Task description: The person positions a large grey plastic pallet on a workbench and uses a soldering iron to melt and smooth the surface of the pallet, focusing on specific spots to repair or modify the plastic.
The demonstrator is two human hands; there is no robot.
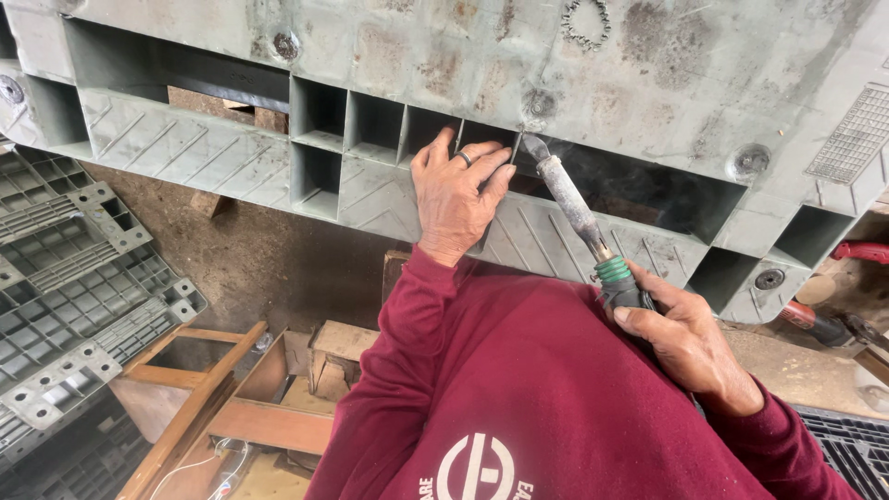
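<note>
Maroon sleeves reach up to a grey plastic pallet (648,83), ribbed and stained, lying across the view. Left hand (456,199) presses flat, fingers spread, on its ribbed edge; right hand (681,338) is closed around a soldering iron (576,211), tip touching the pallet beside the left fingertips. Another grey pallet (69,278) lies lower left, beside a wooden frame (218,403); red tool (861,252) at right.

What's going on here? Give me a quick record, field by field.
Setting: workshop with a dirt floor
Left hand: flat on the side of the grey plastic pallet, ring on one finger
Right hand: grips the handle of a soldering iron
Tool tip: at the pallet's edge, beside the left fingertips
Nearby: second grey pallet, wooden frame
</note>
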